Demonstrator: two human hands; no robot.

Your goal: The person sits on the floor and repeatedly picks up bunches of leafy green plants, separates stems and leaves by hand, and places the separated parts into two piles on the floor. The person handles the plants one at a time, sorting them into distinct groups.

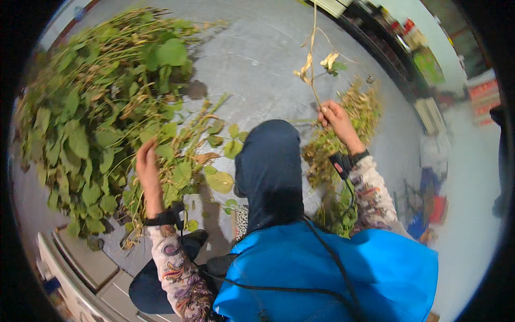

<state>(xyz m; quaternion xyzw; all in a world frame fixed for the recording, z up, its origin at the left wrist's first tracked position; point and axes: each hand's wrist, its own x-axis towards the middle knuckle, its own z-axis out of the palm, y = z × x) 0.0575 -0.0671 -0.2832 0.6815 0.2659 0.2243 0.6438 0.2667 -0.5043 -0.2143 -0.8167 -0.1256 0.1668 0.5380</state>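
My right hand (336, 120) pinches the lower end of a dry, pale plant stem (312, 52) with a few withered pods and a small green leaf on it. Beneath and beside that hand lies a heap of yellowish-green stripped plants or pods (364, 106). My left hand (148, 163) is raised over loose leafy stems, at the edge of a large pile of green leafy plants (80, 133); its fingers are seen edge-on, and whether they touch a stem is unclear. Several loose leaves (220, 182) lie between the two hands.
The grey floor (249, 60) spreads under the piles. A dark shelf or rack with assorted goods (386, 48) stands at the upper right, red and blue items (436, 209) at the right. A pale cabinet (86, 257) is at the lower left. My knee and a blue apron fill the lower middle.
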